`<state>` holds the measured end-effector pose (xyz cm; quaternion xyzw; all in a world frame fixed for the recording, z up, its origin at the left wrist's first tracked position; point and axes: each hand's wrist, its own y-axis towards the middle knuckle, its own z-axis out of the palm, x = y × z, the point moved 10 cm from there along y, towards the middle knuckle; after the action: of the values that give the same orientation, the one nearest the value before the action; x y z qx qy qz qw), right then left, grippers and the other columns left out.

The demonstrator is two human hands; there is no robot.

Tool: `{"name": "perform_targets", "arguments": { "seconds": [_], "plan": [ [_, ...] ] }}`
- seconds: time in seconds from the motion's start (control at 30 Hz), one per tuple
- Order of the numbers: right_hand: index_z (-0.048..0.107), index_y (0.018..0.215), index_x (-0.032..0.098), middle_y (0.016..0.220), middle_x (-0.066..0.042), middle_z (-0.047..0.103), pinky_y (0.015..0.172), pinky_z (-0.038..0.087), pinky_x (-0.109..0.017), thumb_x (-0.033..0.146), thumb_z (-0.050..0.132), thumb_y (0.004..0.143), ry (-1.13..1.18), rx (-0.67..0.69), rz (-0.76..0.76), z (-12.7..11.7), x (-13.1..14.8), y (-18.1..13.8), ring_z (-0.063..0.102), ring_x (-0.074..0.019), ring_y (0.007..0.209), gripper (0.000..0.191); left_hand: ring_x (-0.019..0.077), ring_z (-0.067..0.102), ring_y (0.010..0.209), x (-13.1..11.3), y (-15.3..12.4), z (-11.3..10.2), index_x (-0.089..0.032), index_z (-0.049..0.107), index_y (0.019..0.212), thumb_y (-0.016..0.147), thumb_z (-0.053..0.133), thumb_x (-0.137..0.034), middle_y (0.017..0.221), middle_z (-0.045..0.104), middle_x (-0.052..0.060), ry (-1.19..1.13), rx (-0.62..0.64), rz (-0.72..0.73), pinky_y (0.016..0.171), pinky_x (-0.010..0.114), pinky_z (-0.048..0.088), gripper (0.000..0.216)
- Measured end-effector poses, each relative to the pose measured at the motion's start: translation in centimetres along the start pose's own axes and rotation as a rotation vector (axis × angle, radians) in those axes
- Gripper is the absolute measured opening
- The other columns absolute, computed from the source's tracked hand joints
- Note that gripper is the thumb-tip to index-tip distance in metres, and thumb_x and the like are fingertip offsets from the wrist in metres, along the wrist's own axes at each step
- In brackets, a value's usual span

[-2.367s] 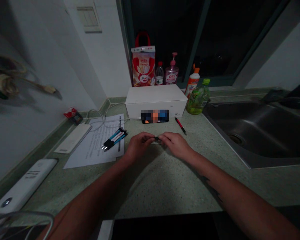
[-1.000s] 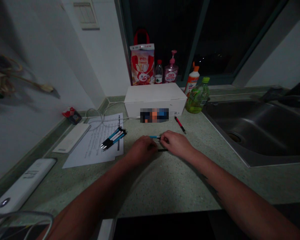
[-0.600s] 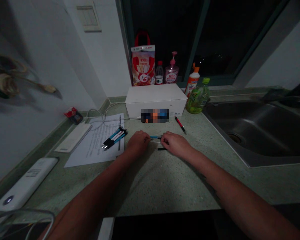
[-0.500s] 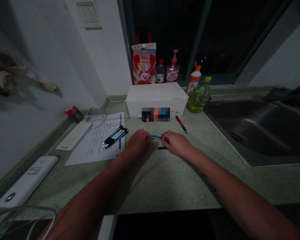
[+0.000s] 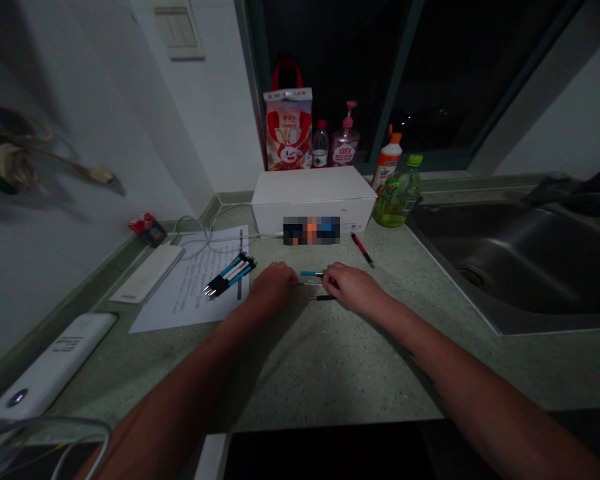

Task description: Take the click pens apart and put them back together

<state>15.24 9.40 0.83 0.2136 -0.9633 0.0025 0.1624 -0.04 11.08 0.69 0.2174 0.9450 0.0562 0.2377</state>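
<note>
The left hand (image 5: 275, 285) has drawn slightly off the blue tube (image 5: 311, 273), its grip unclear; the right hand (image 5: 354, 285) pinches the tube's end.

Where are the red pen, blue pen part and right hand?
Red pen (image 5: 363, 251): head view, middle of its barrel.
Blue pen part (image 5: 311, 273): head view, its blue barrel.
Right hand (image 5: 353, 285): head view, back of the hand.

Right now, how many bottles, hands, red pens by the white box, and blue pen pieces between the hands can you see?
Bottles: 4
Hands: 2
Red pens by the white box: 1
Blue pen pieces: 1
Total: 8
</note>
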Motion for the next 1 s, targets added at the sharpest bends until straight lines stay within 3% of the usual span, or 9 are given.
{"name": "perform_targets", "arguments": {
  "seconds": [0.33, 0.53, 0.8, 1.0],
  "plan": [
    [0.075, 0.1, 0.021, 0.104, -0.007, 0.072, 0.071, 0.043, -0.029, 0.024, 0.061, 0.102, -0.016, -0.01, 0.002, -0.1, 0.4, 0.0, 0.068, -0.02, 0.088, 0.015, 0.0274, 0.061, 0.093, -2.2, -0.1, 0.3, -0.021, 0.075, 0.083, 0.091, 0.06, -0.014, 0.091, 0.071, 0.01, 0.005, -0.024, 0.028, 0.087, 0.041, 0.05, 0.018],
    [0.076, 0.119, 0.02, 0.118, -0.011, 0.071, 0.091, 0.048, -0.035, 0.024, 0.061, 0.104, -0.04, -0.153, -0.056, -1.2, 0.5, 0.6, 0.065, -0.0253, 0.11, 0.022, 0.0279, 0.062, 0.096, -2.6, 0.5, 1.3, -0.02, 0.077, 0.09, 0.095, 0.058, -0.016, 0.095, 0.072, 0.011, 0.038, -0.01, 0.049, 0.09, 0.042, 0.05, 0.02],
    [0.08, 0.111, 0.018, 0.109, -0.013, 0.074, 0.091, 0.047, -0.039, 0.021, 0.061, 0.103, -0.188, -0.075, -0.077, -0.4, 0.9, 1.0, 0.064, -0.0288, 0.106, 0.02, 0.0289, 0.064, 0.093, -2.8, 0.6, 1.3, -0.02, 0.077, 0.083, 0.094, 0.058, -0.017, 0.09, 0.072, 0.012, 0.058, 0.045, 0.023, 0.086, 0.042, 0.05, 0.022],
    [0.079, 0.109, 0.017, 0.105, -0.012, 0.074, 0.091, 0.047, -0.039, 0.019, 0.061, 0.102, -0.175, -0.065, -0.086, -0.7, 0.4, 0.3, 0.064, -0.0279, 0.105, 0.019, 0.0281, 0.065, 0.094, -1.8, 0.5, 1.3, -0.019, 0.077, 0.085, 0.093, 0.059, -0.015, 0.091, 0.074, 0.011, 0.061, 0.043, -0.008, 0.086, 0.04, 0.05, 0.021]
  ]
}}
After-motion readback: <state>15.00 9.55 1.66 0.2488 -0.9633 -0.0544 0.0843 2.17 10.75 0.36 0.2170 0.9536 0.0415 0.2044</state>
